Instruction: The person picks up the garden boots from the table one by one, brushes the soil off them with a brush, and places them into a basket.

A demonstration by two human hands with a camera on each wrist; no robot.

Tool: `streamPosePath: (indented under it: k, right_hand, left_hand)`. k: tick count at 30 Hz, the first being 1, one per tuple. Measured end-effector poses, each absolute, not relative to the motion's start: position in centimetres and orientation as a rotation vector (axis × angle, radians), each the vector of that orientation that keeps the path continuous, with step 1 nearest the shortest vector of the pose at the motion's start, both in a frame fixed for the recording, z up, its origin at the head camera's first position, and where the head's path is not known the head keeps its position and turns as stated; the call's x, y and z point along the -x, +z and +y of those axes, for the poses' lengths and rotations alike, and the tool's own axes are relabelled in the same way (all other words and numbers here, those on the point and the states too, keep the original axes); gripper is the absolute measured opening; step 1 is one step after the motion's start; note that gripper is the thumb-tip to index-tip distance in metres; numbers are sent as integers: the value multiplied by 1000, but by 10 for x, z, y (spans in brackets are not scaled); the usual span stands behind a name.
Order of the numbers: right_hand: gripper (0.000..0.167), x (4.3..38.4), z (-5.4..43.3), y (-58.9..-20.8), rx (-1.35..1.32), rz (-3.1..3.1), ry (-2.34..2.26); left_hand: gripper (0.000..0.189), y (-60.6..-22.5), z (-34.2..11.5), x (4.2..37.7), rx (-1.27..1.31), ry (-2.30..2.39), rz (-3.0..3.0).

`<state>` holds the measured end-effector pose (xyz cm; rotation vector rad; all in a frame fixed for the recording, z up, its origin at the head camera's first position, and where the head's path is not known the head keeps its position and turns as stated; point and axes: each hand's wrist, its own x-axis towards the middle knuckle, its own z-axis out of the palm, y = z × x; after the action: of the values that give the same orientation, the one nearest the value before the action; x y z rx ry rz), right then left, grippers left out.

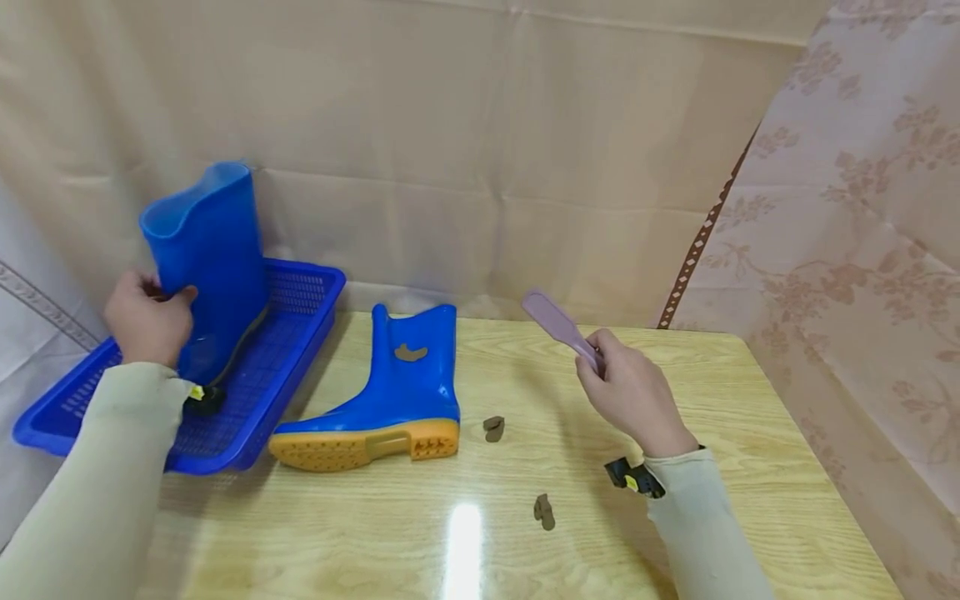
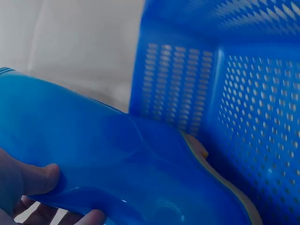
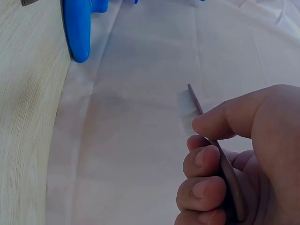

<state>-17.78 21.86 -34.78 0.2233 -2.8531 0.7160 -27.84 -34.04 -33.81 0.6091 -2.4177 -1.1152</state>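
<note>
Boots & hands rel. to blue basket (image 1: 298, 367). L hand (image 1: 150, 321) holds upright boot (image 1: 217, 250) by its shaft, thumb on one face, fingers round the edge; boot is inside basket, but sole contact can't be confirmed. R hand (image 1: 633, 396), well right of basket, grips mauve brush (image 1: 551, 319) by its handle. Second boot (image 1: 408, 392) lies on its side just right of basket, w/ brown patch (image 1: 411, 353) on shaft; brown scraps (image 1: 493, 429) lie farther right. Judged best technique: keep shaft vert., seat heel & toe tog., loosen L hand only once boot stands stably; hold brush clear of basket.
</note>
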Motion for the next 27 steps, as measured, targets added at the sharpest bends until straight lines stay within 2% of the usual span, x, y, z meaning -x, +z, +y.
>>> streamPosePath:
  k: [6, 12, 17, 22, 25, 27]
  right_hand:
    - [20, 177, 217, -350, -207, -2865, 724]
    - [20, 180, 217, -352, -211, -2868, 713]
    - [21, 181, 217, -351, -232, -2863, 701]
    - [20, 181, 217, -351, -237, -2867, 695]
    - [20, 180, 217, -351, -234, -2872, 693]
    - [21, 180, 217, -351, -235, -2877, 695]
  left_hand:
    - [26, -344, -354, 280, -591, -1082, -2508]
    - [77, -338, -364, 281, -571, -1209, -2686]
    - [94, -329, -365, 279, -567, -1271, -2723]
    - [104, -314, -342, 272, -573, -1296, -2570]
    - [103, -302, -315, 262, -564, -1237, -2413]
    - [99, -299, -293, 253, -463, -1174, -2289]
